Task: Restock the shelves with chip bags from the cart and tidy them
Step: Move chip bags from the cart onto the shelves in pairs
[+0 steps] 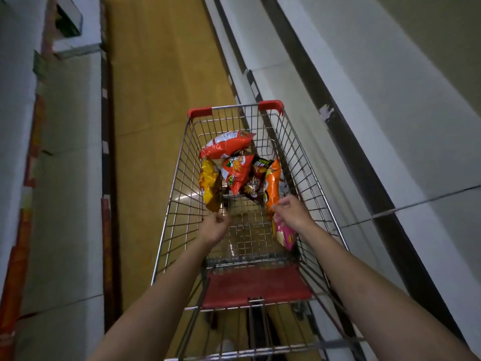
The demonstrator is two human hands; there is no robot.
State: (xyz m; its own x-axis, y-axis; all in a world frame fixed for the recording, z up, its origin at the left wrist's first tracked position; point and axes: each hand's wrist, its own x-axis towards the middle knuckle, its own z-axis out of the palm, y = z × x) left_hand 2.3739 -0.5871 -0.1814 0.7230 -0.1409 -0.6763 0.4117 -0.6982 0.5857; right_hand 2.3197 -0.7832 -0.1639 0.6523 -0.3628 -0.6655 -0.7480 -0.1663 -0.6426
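While both my arms reach down into the cart [307, 162] at frame centre, the step in hand is picking stock. My left hand [214, 225] hovers just below the yellow bag [208, 186], fingers loosely curled, grip holding nothing that I can see. My right hand [291, 211] pinches the lower end of the orange bag [272, 186]; a pink bag [285, 237] lies beneath that wrist. Red bags [226, 147] sit farther in the basket. Pale shelves [390, 126] run along the right of the frame. Next move, in my judgement: lift the orange bag clear of the wire and carry it to the shelf.
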